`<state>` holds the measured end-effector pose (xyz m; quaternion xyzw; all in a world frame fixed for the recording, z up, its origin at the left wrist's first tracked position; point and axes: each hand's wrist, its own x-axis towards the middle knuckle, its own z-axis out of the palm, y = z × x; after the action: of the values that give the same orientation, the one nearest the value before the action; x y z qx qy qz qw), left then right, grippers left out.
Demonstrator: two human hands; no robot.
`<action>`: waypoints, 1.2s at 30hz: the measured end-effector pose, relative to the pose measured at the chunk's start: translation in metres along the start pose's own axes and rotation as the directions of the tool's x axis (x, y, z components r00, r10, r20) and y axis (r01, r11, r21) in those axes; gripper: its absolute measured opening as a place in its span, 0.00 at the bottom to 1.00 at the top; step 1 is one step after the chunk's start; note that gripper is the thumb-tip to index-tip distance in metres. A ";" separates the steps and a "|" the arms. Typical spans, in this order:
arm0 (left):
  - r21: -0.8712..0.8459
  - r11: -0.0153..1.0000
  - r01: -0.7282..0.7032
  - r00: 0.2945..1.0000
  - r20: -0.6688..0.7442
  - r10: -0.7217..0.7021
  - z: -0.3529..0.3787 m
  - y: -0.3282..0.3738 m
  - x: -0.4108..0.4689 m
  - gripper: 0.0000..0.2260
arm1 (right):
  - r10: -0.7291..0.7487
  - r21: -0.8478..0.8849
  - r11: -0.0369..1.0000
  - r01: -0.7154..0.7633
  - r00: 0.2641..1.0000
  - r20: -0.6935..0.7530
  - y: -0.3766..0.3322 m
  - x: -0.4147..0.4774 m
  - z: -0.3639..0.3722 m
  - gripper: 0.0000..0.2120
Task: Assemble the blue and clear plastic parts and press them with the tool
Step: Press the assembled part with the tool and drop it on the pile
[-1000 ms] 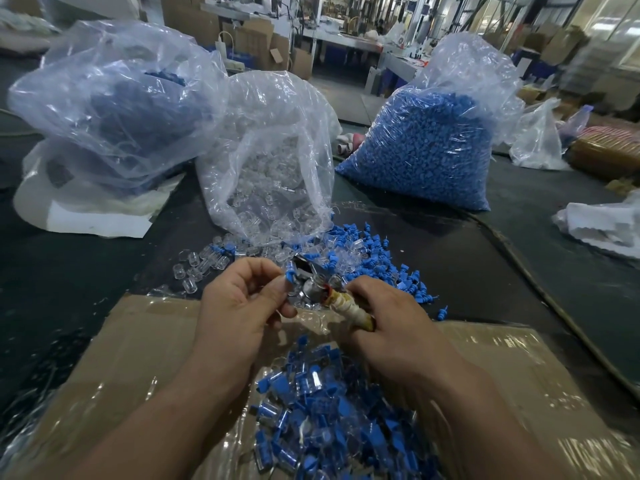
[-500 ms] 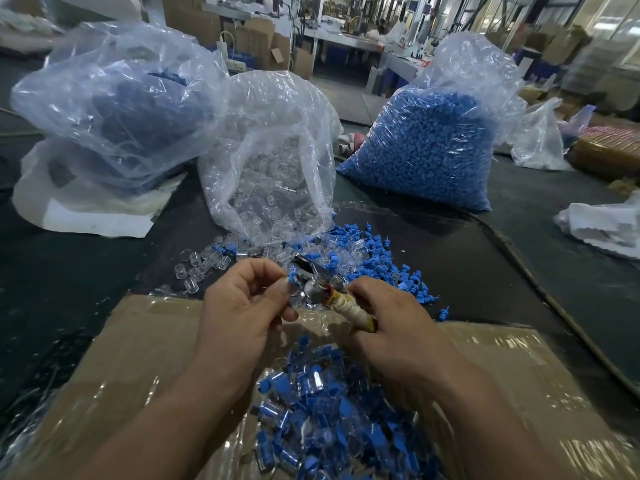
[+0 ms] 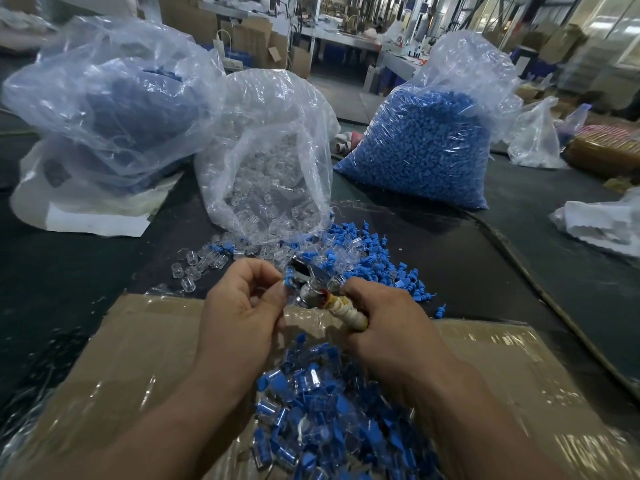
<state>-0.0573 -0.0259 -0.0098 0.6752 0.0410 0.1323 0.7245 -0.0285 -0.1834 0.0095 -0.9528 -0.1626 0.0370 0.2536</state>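
Blue and clear plastic pieces [image 3: 311, 410], already joined and too many to count, lay heaped nearest to me on a film-wrapped cardboard sheet [image 3: 138, 358]. Two bare forearms reached over the heap and hid part of it. Just beyond, the left hand [image 3: 242, 313] had its fingers curled, pinching one small blue part [image 3: 288, 280] at the fingertips, right against the metal head of the single tool [image 3: 329, 303]. The right hand [image 3: 388, 323] was wrapped round the tool's taped, yellowish handle and covered most of it. Fingers and blur kept me from telling whether a clear piece sat on the blue part.

Past the hands, on the dark table [image 3: 69, 271], roughly a dozen loose clear caps [image 3: 194, 268] lay to the left. A scatter of loose blue plugs [image 3: 391, 268], beyond counting, lay to the right. Behind them stood three big plastic bags: a hazy left bag [image 3: 104, 98] with dark blue contents, a middle bag [image 3: 270, 168] of clear caps with its mouth open toward the hands, and a right bag [image 3: 426, 147] packed with blue plugs. Farther right were a small clear bag [image 3: 533, 140] and a white bag [image 3: 599, 223]. Cardboard boxes [image 3: 256, 39] stood blurred at the back.

Compared with a second and half a second before, both hands, the tool and the piles held almost the same places.
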 end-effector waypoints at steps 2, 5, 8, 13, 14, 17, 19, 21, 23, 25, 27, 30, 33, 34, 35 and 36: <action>-0.002 1.000 0.008 1.000 -0.006 -0.008 0.000 0.000 0.000 0.06 | 0.000 0.001 1.000 0.000 1.000 -0.002 0.000 0.000 0.001 0.09; 0.004 1.000 0.002 1.000 -0.004 -0.002 0.000 0.001 0.001 0.05 | 0.004 0.004 1.000 -0.004 1.000 0.001 0.000 0.001 0.001 0.08; 0.036 0.999 -0.020 1.000 0.002 0.020 0.000 0.002 0.001 0.05 | 0.003 -0.009 1.000 -0.003 1.000 -0.005 0.001 0.001 0.001 0.08; 0.077 0.995 -0.065 0.998 -0.009 0.066 -0.001 0.002 0.002 0.07 | -0.045 -0.055 0.998 0.041 0.996 -0.076 0.002 0.000 0.002 0.08; 0.078 0.995 -0.063 0.998 -0.002 0.064 -0.001 0.003 0.002 0.07 | -0.057 -0.059 0.997 0.052 0.995 -0.083 0.002 0.000 0.003 0.08; 0.083 0.995 -0.050 0.999 -0.005 0.050 -0.002 0.002 0.003 0.06 | -0.066 -0.042 0.997 0.064 0.997 -0.050 0.005 0.002 0.002 0.08; 0.080 0.995 -0.052 0.998 -0.029 0.055 -0.003 0.003 0.005 0.07 | -0.050 -0.002 0.999 0.050 0.998 -0.024 0.009 0.004 -0.003 0.09; 0.075 0.995 -0.065 0.997 -0.047 0.068 -0.004 0.004 0.007 0.07 | -0.020 0.036 0.999 0.021 1.000 -0.019 0.015 0.005 -0.010 0.10; 0.029 0.998 -0.056 0.997 -0.052 0.057 -0.007 0.006 0.008 0.07 | 0.023 0.050 0.998 -0.023 1.000 -0.002 0.021 0.005 -0.018 0.12; -0.049 0.999 0.009 1.000 -0.014 -0.010 -0.009 0.008 0.009 0.07 | 0.054 0.022 0.998 -0.055 0.998 0.021 0.025 0.004 -0.022 0.14; -0.052 0.994 0.092 0.991 0.107 -0.086 -0.012 0.009 0.010 0.05 | 0.075 -0.026 0.997 -0.073 0.995 0.060 0.027 0.004 -0.024 0.16; 0.011 0.985 0.172 0.924 0.345 -0.166 -0.014 0.009 0.008 0.05 | 0.100 -0.063 0.994 -0.092 0.986 0.137 0.029 0.005 -0.024 0.19; 0.084 0.984 0.160 0.854 0.489 -0.180 -0.011 0.009 0.004 0.05 | 0.113 -0.068 0.992 -0.102 0.976 0.188 0.030 0.006 -0.021 0.21; 0.120 0.985 0.122 0.844 0.509 -0.167 -0.010 0.009 0.004 0.05 | 0.118 -0.062 0.992 -0.107 0.973 0.199 0.030 0.006 -0.020 0.22; 0.146 0.986 0.082 0.843 0.518 -0.147 -0.009 0.008 0.004 0.06 | 0.120 -0.055 0.992 -0.111 0.971 0.206 0.030 0.006 -0.019 0.22; 0.164 0.985 0.055 0.844 0.520 -0.133 -0.009 0.008 0.005 0.07 | 0.121 -0.047 0.992 -0.114 0.970 0.210 0.030 0.007 -0.019 0.22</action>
<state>-0.0562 -0.0158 -0.0017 0.7325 -0.1177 -0.0977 0.6633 -0.0107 -0.2145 0.0109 -0.9556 -0.1327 0.1509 0.2154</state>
